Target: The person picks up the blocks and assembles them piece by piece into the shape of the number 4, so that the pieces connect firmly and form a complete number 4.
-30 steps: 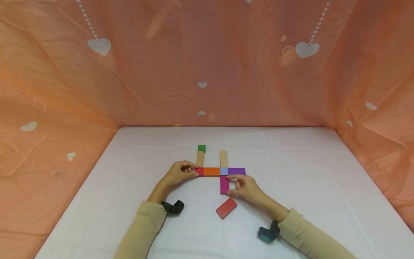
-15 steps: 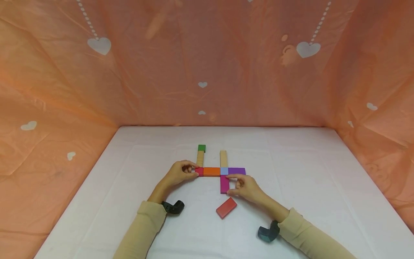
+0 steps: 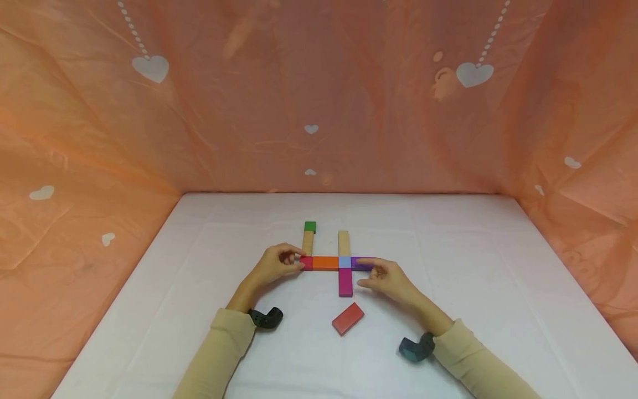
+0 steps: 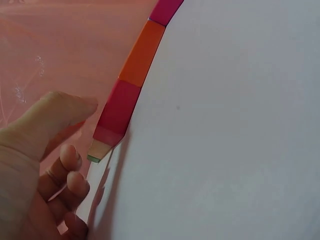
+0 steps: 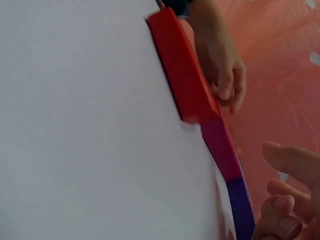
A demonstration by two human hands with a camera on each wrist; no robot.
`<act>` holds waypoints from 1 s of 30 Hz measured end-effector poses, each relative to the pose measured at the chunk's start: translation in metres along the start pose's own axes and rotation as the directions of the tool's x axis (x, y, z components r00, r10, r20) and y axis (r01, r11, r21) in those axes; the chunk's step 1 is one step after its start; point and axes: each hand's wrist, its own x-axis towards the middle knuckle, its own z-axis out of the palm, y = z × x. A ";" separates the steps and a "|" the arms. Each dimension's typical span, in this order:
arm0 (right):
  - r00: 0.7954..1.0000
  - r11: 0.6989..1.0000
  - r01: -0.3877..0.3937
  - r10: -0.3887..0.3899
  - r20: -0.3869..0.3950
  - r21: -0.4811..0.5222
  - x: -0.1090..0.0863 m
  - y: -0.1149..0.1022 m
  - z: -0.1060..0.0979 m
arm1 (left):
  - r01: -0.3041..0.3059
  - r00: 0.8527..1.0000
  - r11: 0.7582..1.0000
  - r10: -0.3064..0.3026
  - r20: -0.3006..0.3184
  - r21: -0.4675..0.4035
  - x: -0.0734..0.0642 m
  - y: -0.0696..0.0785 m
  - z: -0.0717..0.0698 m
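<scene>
Flat coloured blocks lie edge to edge on the white table. A crimson block (image 3: 306, 264), an orange block (image 3: 325, 264), a light blue block (image 3: 345, 262) and a purple block (image 3: 365, 267) form a row. A magenta block (image 3: 345, 283) extends towards the front from the light blue one. My left hand (image 3: 273, 266) has thumb and forefinger around the crimson block's left end; in the left wrist view a slim gap shows beside the block (image 4: 119, 112). My right hand (image 3: 391, 279) hovers over the purple block, thumb and forefinger spread, holding nothing, partly hiding it.
Two plain wooden blocks reach back from the row, the left one (image 3: 308, 244) with a green block (image 3: 310, 226) at its far end, the other (image 3: 344, 243) behind the light blue block. A loose red block (image 3: 348, 318) lies askew in front. Orange cloth (image 3: 319, 100) walls the table.
My right hand has let go of the magenta block and moved right and slightly back, over the purple block. The left hand has hardly moved.
</scene>
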 end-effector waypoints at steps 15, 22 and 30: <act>0.992 0.988 -0.119 0.123 -0.031 0.101 0.012 0.013 -0.030 | -0.046 0.994 0.999 0.048 0.095 -0.014 0.004 0.017 0.003; 0.985 0.978 -0.164 0.169 -0.028 0.132 0.012 0.016 -0.032 | -0.057 0.972 0.998 0.059 0.226 -0.016 0.001 0.028 0.009; 0.976 0.973 -0.214 0.217 -0.024 0.082 0.015 0.017 -0.032 | -0.116 0.904 0.991 0.132 0.407 -0.065 -0.006 0.038 0.021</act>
